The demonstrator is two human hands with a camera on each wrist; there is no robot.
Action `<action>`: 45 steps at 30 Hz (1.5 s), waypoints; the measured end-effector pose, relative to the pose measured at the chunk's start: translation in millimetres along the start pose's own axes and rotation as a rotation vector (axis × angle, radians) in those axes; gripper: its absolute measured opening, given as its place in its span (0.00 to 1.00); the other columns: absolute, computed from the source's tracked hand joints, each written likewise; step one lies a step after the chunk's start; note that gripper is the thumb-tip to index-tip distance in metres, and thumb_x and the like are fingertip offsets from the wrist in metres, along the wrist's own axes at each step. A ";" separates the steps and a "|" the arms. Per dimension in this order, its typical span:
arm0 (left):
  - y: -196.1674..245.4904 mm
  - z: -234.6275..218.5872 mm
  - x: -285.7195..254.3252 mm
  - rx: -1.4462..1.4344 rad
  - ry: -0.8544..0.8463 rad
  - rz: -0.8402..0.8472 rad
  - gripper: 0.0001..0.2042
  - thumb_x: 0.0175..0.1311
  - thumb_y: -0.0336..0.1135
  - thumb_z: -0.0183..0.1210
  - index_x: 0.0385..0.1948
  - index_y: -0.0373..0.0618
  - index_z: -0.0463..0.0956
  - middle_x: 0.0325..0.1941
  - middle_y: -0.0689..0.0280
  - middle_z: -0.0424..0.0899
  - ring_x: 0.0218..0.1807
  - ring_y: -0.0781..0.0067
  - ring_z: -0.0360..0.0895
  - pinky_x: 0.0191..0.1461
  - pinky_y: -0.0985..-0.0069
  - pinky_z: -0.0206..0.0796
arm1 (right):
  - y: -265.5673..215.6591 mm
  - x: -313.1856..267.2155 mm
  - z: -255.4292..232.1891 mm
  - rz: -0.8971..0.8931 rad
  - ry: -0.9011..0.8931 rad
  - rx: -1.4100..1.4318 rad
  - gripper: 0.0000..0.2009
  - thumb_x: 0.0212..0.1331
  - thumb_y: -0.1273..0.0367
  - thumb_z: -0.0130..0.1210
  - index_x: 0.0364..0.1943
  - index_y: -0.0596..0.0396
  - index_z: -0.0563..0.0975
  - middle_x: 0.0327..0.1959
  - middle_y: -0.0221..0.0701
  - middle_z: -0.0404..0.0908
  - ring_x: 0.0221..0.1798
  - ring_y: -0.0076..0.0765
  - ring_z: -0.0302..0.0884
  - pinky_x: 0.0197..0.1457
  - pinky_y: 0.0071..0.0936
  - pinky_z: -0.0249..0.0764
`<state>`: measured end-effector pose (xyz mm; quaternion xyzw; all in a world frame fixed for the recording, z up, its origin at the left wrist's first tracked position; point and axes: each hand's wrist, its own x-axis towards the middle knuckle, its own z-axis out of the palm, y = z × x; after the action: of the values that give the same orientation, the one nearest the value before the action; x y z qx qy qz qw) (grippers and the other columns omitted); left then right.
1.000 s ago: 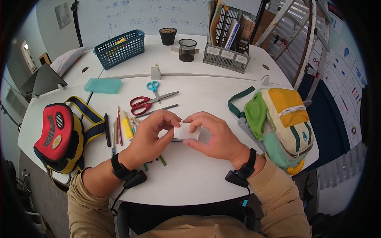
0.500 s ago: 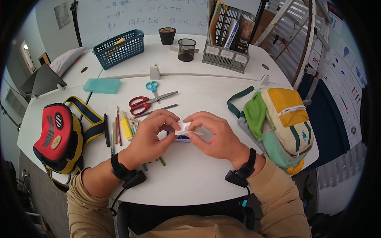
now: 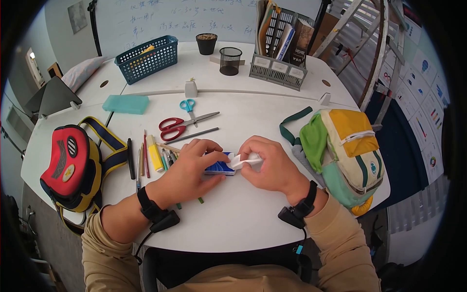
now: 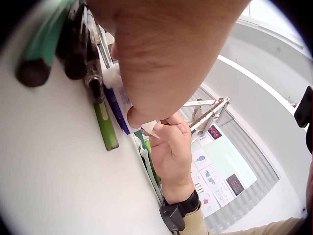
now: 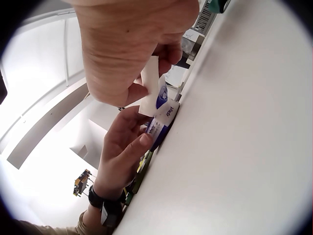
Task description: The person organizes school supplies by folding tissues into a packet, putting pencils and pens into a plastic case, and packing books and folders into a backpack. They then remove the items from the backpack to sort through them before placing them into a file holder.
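Blue-and-white tissue pack (image 3: 220,168) lies flat on white surface (image 3: 243,214) near its middle. White tissue (image 3: 244,160) partly drawn out at pack's right end, tilted upward.

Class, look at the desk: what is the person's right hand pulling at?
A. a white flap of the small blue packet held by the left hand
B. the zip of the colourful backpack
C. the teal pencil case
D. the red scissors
A: the right hand pinches a white flap lifted from the blue packet, which the left hand holds on the table.

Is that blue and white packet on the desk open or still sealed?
Open: the right hand pinches a white flap peeled up off the blue packet, which the left hand holds down.
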<state>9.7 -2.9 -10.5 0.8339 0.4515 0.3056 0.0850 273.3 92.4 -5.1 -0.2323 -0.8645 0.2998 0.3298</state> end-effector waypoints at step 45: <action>2.9 1.7 -3.9 -0.056 -0.072 0.020 0.22 0.62 0.27 0.77 0.57 0.48 0.79 0.61 0.52 0.70 0.64 0.45 0.75 0.69 0.59 0.74 | -5.0 3.0 4.5 -0.074 -0.016 0.017 0.06 0.63 0.73 0.76 0.40 0.58 0.90 0.52 0.35 0.90 0.53 0.42 0.91 0.55 0.35 0.86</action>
<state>11.2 -7.5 -12.3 0.8463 0.4308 0.2887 0.1217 267.1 89.0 -3.1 -0.1948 -0.8726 0.2968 0.3355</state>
